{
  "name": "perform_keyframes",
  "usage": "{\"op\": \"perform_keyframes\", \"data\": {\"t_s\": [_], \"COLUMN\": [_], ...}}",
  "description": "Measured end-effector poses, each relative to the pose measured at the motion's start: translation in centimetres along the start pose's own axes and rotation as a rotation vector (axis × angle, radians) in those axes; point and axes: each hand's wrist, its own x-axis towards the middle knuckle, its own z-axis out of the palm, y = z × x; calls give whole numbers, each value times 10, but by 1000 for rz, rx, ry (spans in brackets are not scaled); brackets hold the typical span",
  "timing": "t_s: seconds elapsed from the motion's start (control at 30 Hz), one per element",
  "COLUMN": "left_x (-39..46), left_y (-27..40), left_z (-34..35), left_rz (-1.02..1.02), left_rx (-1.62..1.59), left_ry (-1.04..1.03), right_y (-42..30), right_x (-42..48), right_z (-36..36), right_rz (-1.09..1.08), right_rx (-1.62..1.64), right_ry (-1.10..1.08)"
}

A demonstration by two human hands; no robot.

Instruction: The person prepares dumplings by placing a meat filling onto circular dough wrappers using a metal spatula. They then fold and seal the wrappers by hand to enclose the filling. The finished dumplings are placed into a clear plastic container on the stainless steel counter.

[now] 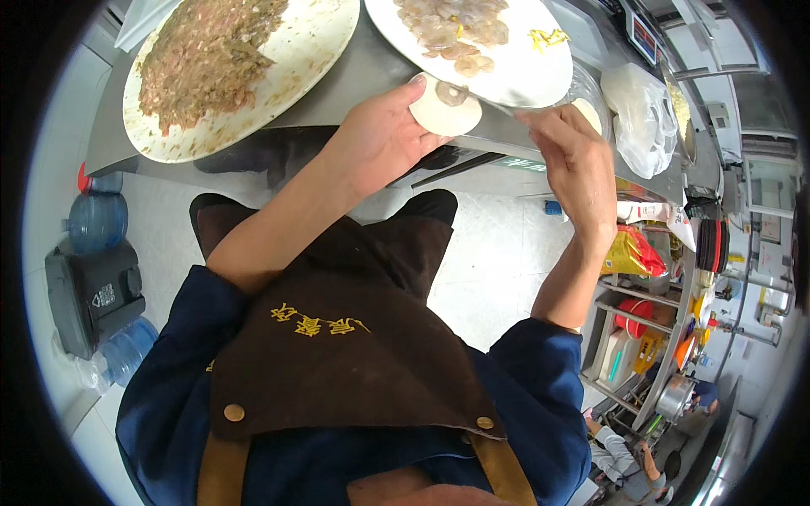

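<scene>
A round dough wrapper [440,112] rests on my left hand [386,129], pinched under the thumb, with a peeled shrimp [452,93] near its upper edge. My right hand [573,158] grips a thin metal utensil [497,106], whose tip points toward the wrapper; its far end is hidden. Beyond my hands, a white oval plate [531,73] holds peeled shrimps and a few yellow shreds [548,39]. Minced meat [199,69] fills much of the large oval plate [310,54] at the upper left. Another wrapper [587,114] lies partly hidden behind my right hand.
The steel worktable [329,101] carries a clear plastic bag [639,120] and a digital scale [642,38] at the right. Below stands a metal shelf rack [664,341] with goods. Water bottles [98,221] stand at the left. Two people are partly visible at the lower right.
</scene>
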Motion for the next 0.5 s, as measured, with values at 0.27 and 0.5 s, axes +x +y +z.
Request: {"op": "perform_keyframes", "data": {"t_s": [0.27, 0.5], "left_x": [-32, -113], "left_y": [7, 34], "left_z": [-12, -41], "left_rz": [35, 85], "left_rx": [106, 148], "left_ry": [83, 222], "right_y": [-29, -88], "right_x": [-14, 26], "right_z": [14, 55], "right_rz": [-25, -280], "right_rx": [176, 352], "right_ry": [71, 34]}}
